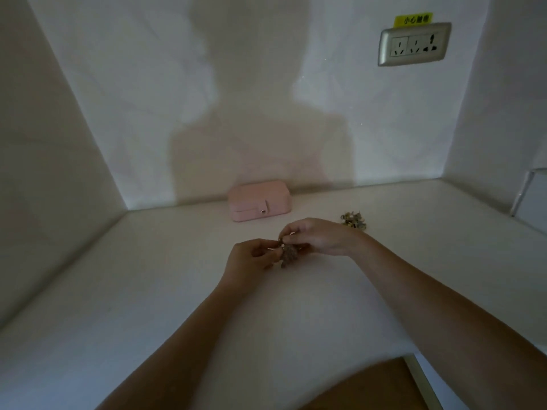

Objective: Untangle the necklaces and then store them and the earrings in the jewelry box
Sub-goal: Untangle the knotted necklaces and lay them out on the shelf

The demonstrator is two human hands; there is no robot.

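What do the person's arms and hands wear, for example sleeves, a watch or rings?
Nothing worn shows. Both forearms are bare to the picture's edge, with no sleeve, watch or bracelet. The left hand and right hand wear no gloves; the dim light hides whether any finger carries a ring.

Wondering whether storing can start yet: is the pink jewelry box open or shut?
Shut. The pink jewelry box has its lid flat on the base, and the front clasp tab lies down over the seam.

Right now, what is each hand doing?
Left hand: pinches the small tangled clump of dull metal necklaces.
Right hand: pinches the same clump from above.
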